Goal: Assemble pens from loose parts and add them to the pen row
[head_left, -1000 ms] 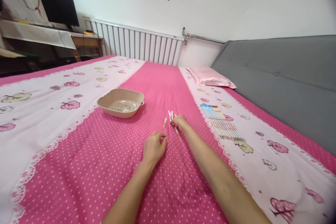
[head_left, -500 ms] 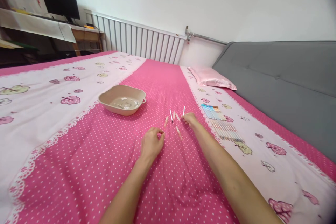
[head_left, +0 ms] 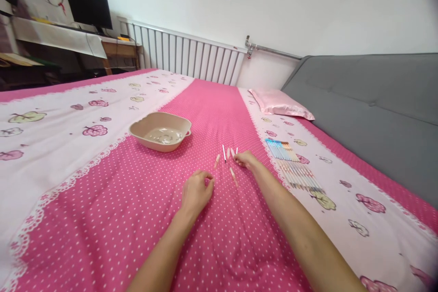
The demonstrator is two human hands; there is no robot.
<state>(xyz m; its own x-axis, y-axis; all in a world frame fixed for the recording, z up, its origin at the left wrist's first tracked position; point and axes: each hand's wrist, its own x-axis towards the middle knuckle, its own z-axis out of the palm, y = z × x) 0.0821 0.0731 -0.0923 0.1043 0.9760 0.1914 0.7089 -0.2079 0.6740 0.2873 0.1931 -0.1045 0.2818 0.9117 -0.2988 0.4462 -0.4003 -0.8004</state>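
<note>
Several thin pen parts lie on the pink dotted bedspread (head_left: 137,200): a white refill (head_left: 223,152), a pale cap (head_left: 216,160) and a pale barrel (head_left: 233,175). My right hand (head_left: 245,160) reaches among them with fingers pinched on a thin white stick whose tip pokes up. My left hand (head_left: 195,190) rests on the spread nearer me, fingers curled together; what it holds, if anything, is hidden. A beige basin (head_left: 160,131) holding small pale bits sits to the far left of the hands.
A row of coloured pens (head_left: 293,165) lies on the white patterned strip to the right. A pink pillow (head_left: 280,104) and grey headboard (head_left: 369,109) stand beyond. A white radiator (head_left: 188,57) and a desk with monitor (head_left: 89,9) line the far wall.
My right hand has lifted one white stick away from the cluster, carried it a little right, then lowered it back beside the parts. My left hand has barely moved.
</note>
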